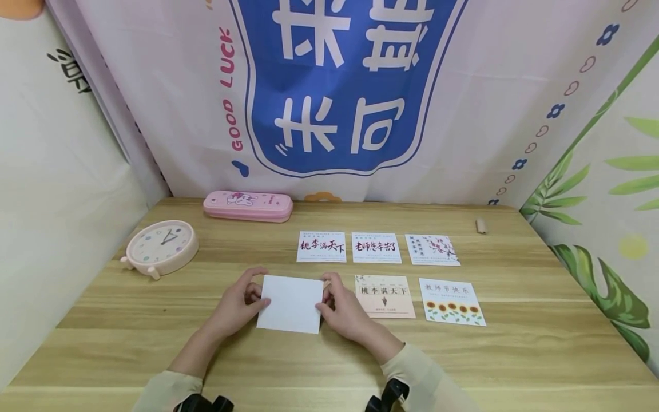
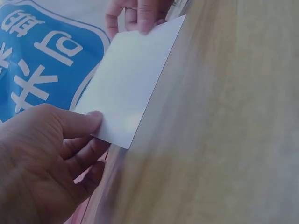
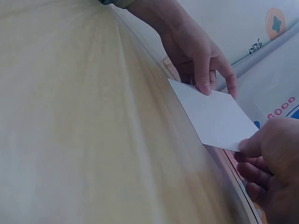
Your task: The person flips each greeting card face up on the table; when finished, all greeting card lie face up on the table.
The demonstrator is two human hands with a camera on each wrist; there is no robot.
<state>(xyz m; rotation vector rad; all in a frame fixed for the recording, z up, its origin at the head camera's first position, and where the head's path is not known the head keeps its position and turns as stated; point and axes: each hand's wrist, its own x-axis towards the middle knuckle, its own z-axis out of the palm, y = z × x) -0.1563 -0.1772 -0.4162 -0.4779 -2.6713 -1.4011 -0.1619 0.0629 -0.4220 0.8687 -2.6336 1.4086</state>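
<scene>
A blank white card [image 1: 289,304] is held between both hands, its plain face toward the head camera. My left hand [image 1: 238,305] pinches its left edge, thumb on the near face and fingers curled behind. On the opposite edge my right hand [image 1: 346,309] pinches it the same way. Both wrist views show the card [image 2: 133,84] raised at a slant above the wood. Whatever is on its far side is hidden. Just right of my right hand lies a beige card [image 1: 384,297] with dark writing.
A sunflower card [image 1: 452,301] lies at the right. Behind are two cards with red writing [image 1: 321,247] and a blossom card [image 1: 432,250]. A pink pencil case [image 1: 248,206], a pink alarm clock [image 1: 161,247] and a small tan object [image 1: 481,226] sit farther out on the wooden table [image 1: 128,343].
</scene>
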